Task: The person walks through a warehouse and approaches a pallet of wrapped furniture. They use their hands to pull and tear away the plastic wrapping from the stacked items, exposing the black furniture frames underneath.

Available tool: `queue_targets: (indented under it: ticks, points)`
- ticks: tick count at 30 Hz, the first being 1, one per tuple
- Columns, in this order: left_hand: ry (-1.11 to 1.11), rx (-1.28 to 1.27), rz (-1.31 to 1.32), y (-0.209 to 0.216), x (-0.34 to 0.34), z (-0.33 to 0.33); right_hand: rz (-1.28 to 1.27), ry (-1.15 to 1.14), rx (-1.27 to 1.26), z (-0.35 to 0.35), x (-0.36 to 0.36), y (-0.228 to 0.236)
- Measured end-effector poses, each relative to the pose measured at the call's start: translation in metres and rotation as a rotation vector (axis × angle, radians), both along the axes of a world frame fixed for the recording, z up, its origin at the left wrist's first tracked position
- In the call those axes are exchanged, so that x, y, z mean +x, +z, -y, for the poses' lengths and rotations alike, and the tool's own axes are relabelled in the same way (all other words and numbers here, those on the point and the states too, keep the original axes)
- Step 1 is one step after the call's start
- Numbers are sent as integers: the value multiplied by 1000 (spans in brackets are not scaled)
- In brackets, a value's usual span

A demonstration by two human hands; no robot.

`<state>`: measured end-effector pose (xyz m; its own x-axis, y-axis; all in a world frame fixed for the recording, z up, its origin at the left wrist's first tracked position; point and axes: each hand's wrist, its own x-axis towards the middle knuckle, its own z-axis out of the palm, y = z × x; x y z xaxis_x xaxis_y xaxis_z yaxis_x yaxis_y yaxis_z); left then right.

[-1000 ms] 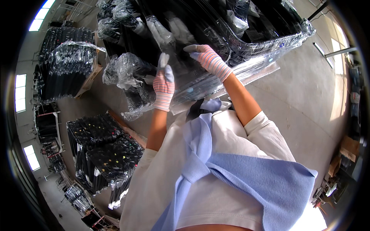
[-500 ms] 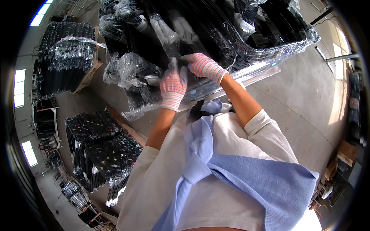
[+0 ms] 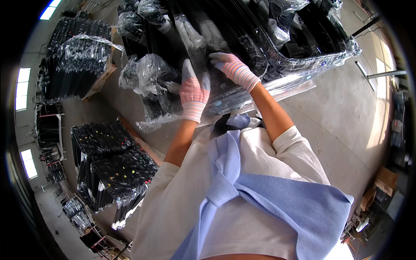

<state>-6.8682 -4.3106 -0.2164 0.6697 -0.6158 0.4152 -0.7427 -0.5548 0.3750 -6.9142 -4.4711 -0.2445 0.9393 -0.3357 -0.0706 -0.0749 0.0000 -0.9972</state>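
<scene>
My left hand [image 3: 193, 93], in a pink-and-white striped glove with grey fingertips, lies over the near side of a stack of long black parts [image 3: 236, 32]. Its fingers point forward and the thumb stands apart. To its right my right hand [image 3: 236, 70], gloved alike, reaches in leftward with its fingers stretched over a dark strip. I see nothing held in either hand. Just beyond them two pale, elongated wrapped pieces [image 3: 190, 34] lie on the stack. Crumpled clear plastic film [image 3: 149, 73] bunches around part ends left of my left hand.
Film-wrapped black stacks stand at the far left [image 3: 78, 60] and the near left [image 3: 117, 160]. A film-covered curved rim [image 3: 307, 58] bounds the stack's right side. Concrete floor [image 3: 333, 117] lies to the right. Cardboard boxes [image 3: 385, 181] sit at the right edge.
My hands, close together before at one spot on the stack, have moved apart. The left hand's fingers have straightened. My view has shifted slightly.
</scene>
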Motion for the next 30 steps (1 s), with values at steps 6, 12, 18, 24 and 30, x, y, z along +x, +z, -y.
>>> queue_targets:
  ticks: [6,12,18,24,30]
  points:
    - [-41,209,-111,-4,5,3,55,-12,174,0,-8,14]
    - [-81,129,-241,1,4,2,249,107,-183,3,-5,-4]
    - [-146,105,-165,-7,11,1,-49,97,103,-1,-10,20]
    - [-159,115,-189,-4,9,3,-128,70,97,-1,-10,22]
    - [-148,125,-143,-5,8,0,-138,72,63,-1,-11,26]
